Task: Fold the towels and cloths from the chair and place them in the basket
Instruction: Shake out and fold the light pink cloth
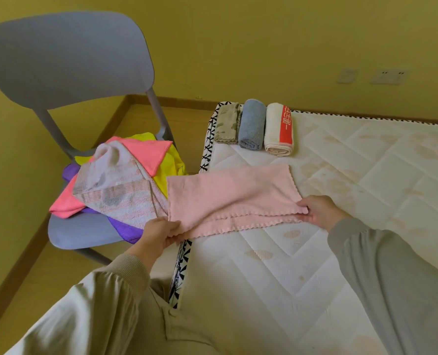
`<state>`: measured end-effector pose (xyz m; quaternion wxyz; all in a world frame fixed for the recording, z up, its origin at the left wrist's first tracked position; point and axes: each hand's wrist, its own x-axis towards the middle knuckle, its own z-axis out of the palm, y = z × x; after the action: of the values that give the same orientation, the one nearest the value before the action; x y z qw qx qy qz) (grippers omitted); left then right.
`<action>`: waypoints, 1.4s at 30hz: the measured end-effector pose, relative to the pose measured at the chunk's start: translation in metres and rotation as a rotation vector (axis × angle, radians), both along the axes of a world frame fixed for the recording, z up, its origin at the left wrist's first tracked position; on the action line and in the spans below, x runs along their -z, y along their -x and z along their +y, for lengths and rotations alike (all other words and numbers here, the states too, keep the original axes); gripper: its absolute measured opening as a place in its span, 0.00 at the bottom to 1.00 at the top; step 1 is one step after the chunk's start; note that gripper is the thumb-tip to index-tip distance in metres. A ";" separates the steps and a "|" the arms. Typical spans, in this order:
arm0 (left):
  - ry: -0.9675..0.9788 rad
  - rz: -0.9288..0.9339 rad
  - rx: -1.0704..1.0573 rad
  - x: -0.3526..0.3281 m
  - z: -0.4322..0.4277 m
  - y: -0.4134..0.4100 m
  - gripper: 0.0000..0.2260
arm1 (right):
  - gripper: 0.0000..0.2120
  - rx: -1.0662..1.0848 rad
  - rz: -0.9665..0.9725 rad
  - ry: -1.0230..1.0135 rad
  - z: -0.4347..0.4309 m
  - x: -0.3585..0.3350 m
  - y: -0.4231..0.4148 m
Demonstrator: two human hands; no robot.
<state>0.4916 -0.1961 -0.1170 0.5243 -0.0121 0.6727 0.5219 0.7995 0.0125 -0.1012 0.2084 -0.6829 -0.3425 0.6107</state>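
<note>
Two pink towel (228, 193) corners — between left hand (159, 234), right hand (320, 211) fingers

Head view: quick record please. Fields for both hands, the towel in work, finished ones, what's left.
left hand: grips pink towel's left end
right hand: grips its right end
pink towel: folded once, on mattress, left end past the edge
done: three rolled towels side by side at the mattress's far corner
left: cloth pile on chair
basket: not in view

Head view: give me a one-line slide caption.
Left hand and right hand grip a half-folded pink cloth on the mattress; three folded towels beyond, unfolded pile on the chair.
</note>
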 end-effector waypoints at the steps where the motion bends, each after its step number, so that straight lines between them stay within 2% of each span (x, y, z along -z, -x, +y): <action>1: -0.024 -0.011 -0.024 0.001 -0.003 -0.001 0.05 | 0.02 0.021 0.015 -0.023 -0.002 0.001 0.000; 4: -0.165 -0.086 -0.049 0.004 -0.006 0.002 0.05 | 0.06 0.147 0.074 -0.127 -0.001 -0.001 0.002; 6: -0.182 -0.128 -0.061 0.004 -0.007 0.003 0.07 | 0.02 0.145 0.063 -0.127 -0.001 -0.001 0.002; 8: -0.082 -0.092 -0.043 0.002 -0.010 0.000 0.05 | 0.02 0.074 -0.027 -0.092 -0.003 0.004 -0.002; 12: 0.144 0.127 -0.013 0.009 -0.015 -0.004 0.04 | 0.03 -0.060 -0.256 -0.107 -0.003 0.017 -0.004; 14: 0.207 0.239 0.033 0.017 -0.015 -0.003 0.03 | 0.06 -0.113 -0.375 -0.173 -0.004 0.019 -0.002; 16: 0.265 0.348 0.137 0.024 -0.014 0.000 0.05 | 0.04 -0.215 -0.545 -0.287 -0.006 0.018 -0.002; 18: 0.288 0.324 0.198 0.025 -0.014 0.001 0.10 | 0.05 -0.271 -0.615 -0.366 -0.011 0.018 -0.003; 21: 0.221 0.079 0.155 0.023 -0.012 0.002 0.19 | 0.12 -0.229 -0.524 -0.380 -0.012 0.018 -0.002; 23: 0.171 0.021 0.134 0.019 -0.010 -0.001 0.17 | 0.19 -0.204 -0.459 -0.321 -0.010 0.013 0.002; 26: 0.153 0.047 0.069 0.010 -0.006 -0.007 0.14 | 0.20 -0.208 -0.381 -0.214 -0.006 0.008 0.008; 28: 0.116 0.075 0.013 0.001 -0.002 -0.008 0.14 | 0.16 -0.124 -0.350 -0.255 -0.006 0.000 0.012; 32: -0.047 0.098 0.025 -0.034 0.016 -0.010 0.06 | 0.04 0.050 -0.316 -0.398 -0.002 -0.029 0.024; 37: -0.225 0.223 0.034 -0.084 0.042 -0.011 0.04 | 0.13 0.304 -0.386 -0.609 0.002 -0.071 0.029; 40: -0.383 0.167 0.069 -0.095 0.044 -0.015 0.06 | 0.14 0.422 -0.401 -0.712 -0.009 -0.086 0.014; 42: -0.373 0.093 0.070 -0.083 0.037 -0.024 0.08 | 0.14 0.425 -0.430 -0.722 -0.020 -0.076 0.001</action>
<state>0.5154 -0.1595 -0.0336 0.5037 0.1329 0.5878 0.6189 0.7983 -0.0074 -0.0256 0.4771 -0.7328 -0.4211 0.2410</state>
